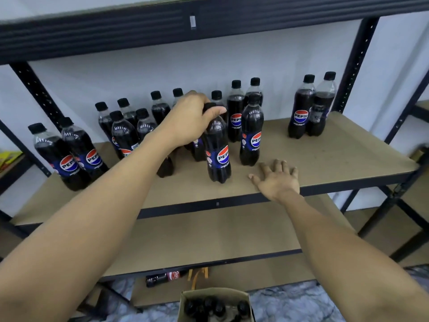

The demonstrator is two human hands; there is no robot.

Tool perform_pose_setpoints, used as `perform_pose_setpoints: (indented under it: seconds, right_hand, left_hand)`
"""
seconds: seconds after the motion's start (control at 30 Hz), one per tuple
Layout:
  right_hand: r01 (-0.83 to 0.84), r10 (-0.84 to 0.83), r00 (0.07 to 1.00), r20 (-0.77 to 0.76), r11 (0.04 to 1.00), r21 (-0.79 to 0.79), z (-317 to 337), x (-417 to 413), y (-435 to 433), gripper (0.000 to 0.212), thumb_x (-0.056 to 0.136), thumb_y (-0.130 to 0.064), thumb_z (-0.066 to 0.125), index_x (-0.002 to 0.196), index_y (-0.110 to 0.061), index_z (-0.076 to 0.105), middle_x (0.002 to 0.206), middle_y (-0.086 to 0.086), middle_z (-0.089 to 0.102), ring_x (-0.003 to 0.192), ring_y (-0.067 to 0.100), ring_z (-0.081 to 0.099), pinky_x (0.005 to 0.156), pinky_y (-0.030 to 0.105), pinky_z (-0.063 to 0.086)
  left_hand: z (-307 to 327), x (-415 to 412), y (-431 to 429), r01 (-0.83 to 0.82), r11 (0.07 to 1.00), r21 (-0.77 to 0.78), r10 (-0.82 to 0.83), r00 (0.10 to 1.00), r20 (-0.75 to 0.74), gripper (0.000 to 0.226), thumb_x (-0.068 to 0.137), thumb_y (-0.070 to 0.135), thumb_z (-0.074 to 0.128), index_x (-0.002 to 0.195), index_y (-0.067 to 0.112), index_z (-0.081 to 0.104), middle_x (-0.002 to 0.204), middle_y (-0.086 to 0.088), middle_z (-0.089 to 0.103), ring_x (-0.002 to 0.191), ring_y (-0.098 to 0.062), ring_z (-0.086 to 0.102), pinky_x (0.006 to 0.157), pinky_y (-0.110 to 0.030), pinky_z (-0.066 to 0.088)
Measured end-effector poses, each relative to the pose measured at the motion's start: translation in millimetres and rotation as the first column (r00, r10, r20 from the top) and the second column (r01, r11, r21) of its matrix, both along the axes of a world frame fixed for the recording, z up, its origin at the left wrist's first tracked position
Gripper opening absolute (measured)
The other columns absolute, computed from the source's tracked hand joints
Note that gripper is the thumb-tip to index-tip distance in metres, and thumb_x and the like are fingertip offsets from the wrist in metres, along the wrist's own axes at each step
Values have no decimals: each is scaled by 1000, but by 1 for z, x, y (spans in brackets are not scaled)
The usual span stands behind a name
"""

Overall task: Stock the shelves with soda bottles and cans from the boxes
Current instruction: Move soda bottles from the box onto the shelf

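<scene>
— What is your left hand doing?
— My fingers curl round the black cap of a smooth, dark plastic bottle standing mid-frame on the matte brown shelf.
— And your right hand?
— It lies flat on the board, fingers spread, holding nothing.

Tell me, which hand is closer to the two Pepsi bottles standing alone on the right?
Right. The right hand lies flat on the brown shelf board, in front and left of the two dark plastic Pepsi bottles. The left hand grips another such bottle farther left.
</scene>
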State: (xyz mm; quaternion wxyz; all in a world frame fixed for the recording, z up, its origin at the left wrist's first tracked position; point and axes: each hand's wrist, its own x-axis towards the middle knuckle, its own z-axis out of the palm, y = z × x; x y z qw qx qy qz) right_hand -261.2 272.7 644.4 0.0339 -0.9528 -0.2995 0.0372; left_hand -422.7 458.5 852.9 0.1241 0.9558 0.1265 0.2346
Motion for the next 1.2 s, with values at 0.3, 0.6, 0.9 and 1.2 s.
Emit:
perform_pose_setpoints:
  seconds: [0.3,0.6,0.9,1.2]
  right_hand:
    - [-3,3,1000,-5,1000,21,1,1,1,85,87,-84,6,157,-40,20,168,12,10,156,32,2,121,60,2]
    - [-2,3,1000,-11,999,41,1,1,2,82,86,-85,9,155,-43,23,167,13,13,155,32,2,122,60,2]
    - [-11,12,999,-40,999,31,5,-2,0,81,87,-84,10,156,-43,20,168,12,11,156,31,0,122,58,3]
    - [-66,69,997,-44,995,68,6,-25,-6,71,98,-70,19,158,-33,25,168,6,14,156,26,3,124,54,4]
  left_hand:
    - [-14,45,18,-48,999,-25,47,998,-33,43,99,52,53,88,12,64,84,-2,60,72,-15,57,59,-25,37]
    - [-19,61,20,-97,988,-117,96,995,-17,41,100,48,55,88,10,63,80,-4,63,70,-17,58,57,-28,40]
    - [-99,7,10,-181,949,-258,185,983,-10,49,96,47,60,135,17,53,132,-7,46,112,-26,59,100,-42,49]
    - [-215,-95,19,-325,945,-29,306,914,-267,60,102,58,30,148,23,46,156,-6,41,144,-27,35,120,-48,24]
